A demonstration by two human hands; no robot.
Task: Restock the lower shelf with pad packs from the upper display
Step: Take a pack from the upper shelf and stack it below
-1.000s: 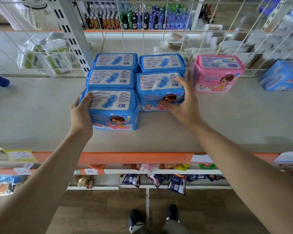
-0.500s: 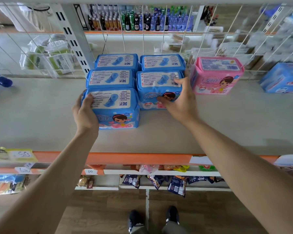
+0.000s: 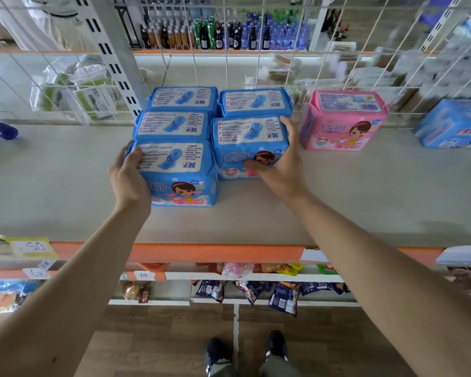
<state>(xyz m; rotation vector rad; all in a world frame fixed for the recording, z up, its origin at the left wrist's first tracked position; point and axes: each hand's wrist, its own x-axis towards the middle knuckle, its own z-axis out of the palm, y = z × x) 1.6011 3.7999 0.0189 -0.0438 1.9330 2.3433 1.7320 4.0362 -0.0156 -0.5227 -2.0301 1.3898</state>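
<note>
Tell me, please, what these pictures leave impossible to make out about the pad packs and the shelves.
- Head view: the left side of the front blue pack is covered by the left hand.
- The right hand hides the second blue pack's right side.
- Print on the pink pack is too small.
- The lower shelf is mostly hidden under the upper board.

We see a pale shelf (image 3: 65, 186) — five blue pad packs (image 3: 174, 126) clustered on it, a pink pack (image 3: 343, 121) beside them.

Both arms reach forward, the left hand (image 3: 129, 178) curled in a grip, the right hand (image 3: 280, 164) likewise curled.
</note>
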